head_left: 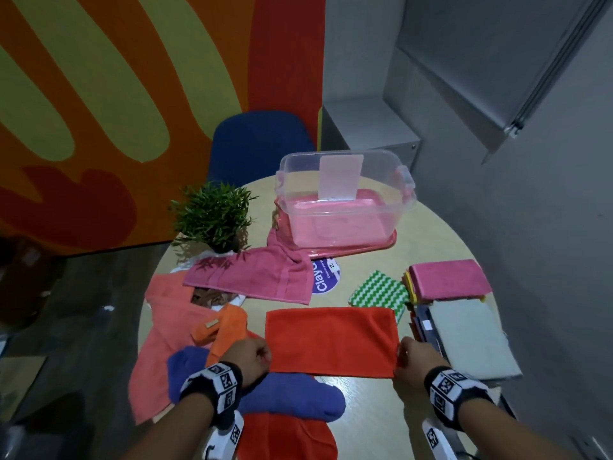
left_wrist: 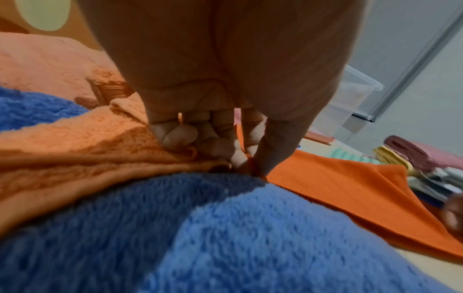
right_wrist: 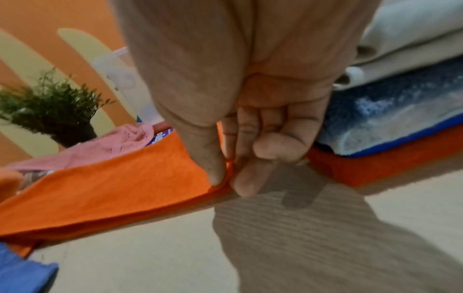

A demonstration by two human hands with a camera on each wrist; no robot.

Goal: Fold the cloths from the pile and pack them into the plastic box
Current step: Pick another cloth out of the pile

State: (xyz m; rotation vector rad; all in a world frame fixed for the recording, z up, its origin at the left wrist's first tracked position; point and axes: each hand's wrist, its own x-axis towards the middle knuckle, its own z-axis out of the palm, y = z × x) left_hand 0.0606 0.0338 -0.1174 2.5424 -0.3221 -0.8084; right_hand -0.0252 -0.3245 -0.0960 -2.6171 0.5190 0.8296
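A red-orange cloth [head_left: 331, 340] lies folded in half on the round table [head_left: 441, 240], a flat rectangle. My left hand [head_left: 252, 358] pinches its near left corner [left_wrist: 251, 164] between thumb and fingers. My right hand [head_left: 411, 360] pinches the near right corner [right_wrist: 229, 174]. The clear plastic box [head_left: 345, 200] stands at the back on its pink lid, open, with something pink showing at its bottom. The unfolded pile sits to the left: a blue cloth [head_left: 292, 393], a salmon towel [head_left: 166, 330], a small orange cloth [head_left: 225, 327] and a pink towel [head_left: 258, 277].
A potted plant [head_left: 212, 217] stands at the back left. Folded cloths are stacked at the right: a pink one [head_left: 447, 280], a green-white zigzag one [head_left: 379, 292] and a grey one [head_left: 471, 340]. Another red cloth [head_left: 285, 436] lies at the near edge. A blue chair [head_left: 258, 144] stands behind.
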